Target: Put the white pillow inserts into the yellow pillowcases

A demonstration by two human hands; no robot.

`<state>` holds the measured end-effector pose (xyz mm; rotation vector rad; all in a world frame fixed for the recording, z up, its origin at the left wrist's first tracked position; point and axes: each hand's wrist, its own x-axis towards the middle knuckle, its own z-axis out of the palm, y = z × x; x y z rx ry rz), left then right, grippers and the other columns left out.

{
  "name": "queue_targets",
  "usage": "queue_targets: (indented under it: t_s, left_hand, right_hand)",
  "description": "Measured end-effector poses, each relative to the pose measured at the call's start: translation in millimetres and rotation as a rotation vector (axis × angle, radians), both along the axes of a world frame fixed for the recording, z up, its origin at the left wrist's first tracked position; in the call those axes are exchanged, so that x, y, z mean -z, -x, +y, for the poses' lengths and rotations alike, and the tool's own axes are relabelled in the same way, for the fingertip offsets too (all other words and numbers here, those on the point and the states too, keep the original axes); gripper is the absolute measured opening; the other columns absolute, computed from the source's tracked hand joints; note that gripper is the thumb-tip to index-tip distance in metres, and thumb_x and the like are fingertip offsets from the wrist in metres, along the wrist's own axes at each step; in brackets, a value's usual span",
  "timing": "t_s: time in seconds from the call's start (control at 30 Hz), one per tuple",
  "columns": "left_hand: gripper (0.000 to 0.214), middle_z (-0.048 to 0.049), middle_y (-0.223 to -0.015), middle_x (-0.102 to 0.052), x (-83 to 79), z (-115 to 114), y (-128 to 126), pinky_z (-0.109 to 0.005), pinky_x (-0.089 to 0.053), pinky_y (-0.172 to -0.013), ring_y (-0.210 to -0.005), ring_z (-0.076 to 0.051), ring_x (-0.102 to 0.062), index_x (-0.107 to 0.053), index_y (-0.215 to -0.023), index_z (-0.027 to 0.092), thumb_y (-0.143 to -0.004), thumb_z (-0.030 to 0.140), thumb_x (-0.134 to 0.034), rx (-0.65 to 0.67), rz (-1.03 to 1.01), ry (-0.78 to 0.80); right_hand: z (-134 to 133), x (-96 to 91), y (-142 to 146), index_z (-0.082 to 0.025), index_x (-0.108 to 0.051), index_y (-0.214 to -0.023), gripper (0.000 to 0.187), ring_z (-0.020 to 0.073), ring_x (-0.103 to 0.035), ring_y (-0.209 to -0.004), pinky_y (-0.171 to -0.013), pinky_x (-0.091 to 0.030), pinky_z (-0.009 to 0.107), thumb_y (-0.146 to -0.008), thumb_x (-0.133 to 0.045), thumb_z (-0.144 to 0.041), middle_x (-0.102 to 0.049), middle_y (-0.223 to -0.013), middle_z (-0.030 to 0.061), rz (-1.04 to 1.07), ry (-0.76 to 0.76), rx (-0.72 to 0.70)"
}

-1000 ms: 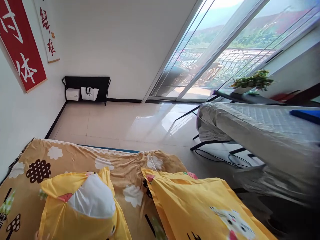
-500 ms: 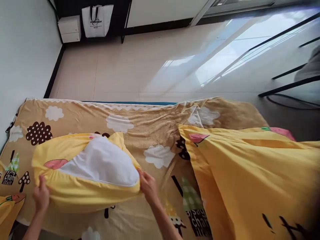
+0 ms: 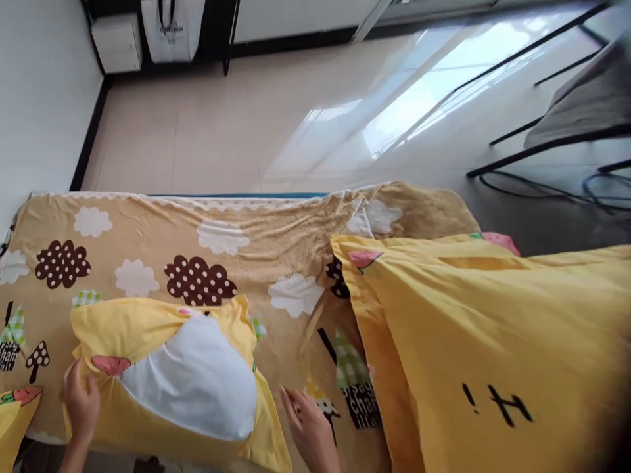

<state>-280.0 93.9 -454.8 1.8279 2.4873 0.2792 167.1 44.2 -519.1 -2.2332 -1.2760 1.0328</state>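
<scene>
A white pillow (image 3: 192, 381) sticks out of a yellow pillowcase (image 3: 138, 328) lying on a tan bedsheet (image 3: 236, 249) printed with clouds and dotted trees. My left hand (image 3: 79, 404) grips the pillowcase's left edge, fingers curled on the cloth. To the right of the pillow, just off the pillowcase's corner, my right hand (image 3: 308, 424) rests on the sheet with its fingers stretched out and nothing in it. A yellow quilt (image 3: 493, 341) with black letters lies on the bed at the right.
Beyond the bed is a glossy tiled floor (image 3: 256, 125). A white box (image 3: 117, 43) and a white tote bag (image 3: 172, 26) stand at the far wall. Black metal legs (image 3: 542, 141) and cables (image 3: 557, 190) of another cot are at the right.
The view has tilted down from the room to the bed. The pillow and its case slid toward me. My right hand has let go of the pillowcase's edge and lies open.
</scene>
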Motion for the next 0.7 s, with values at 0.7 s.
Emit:
queue_targets:
  t_s: [0.7]
  left_hand:
    - [0.029, -0.0110, -0.125, -0.064, 39.3, 29, -206, -0.044, -0.041, -0.105, -0.122, -0.028, -0.053, -0.071, -0.109, 0.018, -0.094, 0.029, -0.049, 1.189, -0.116, 0.692]
  right_hand:
    - [104, 5.3, 74, -0.020, -0.068, -0.104, 0.040, 0.0201, -0.056, -0.092, -0.074, -0.039, 0.028, -0.076, -0.046, -0.003, -0.064, -0.098, 0.0079, -0.344, 0.021, -0.290]
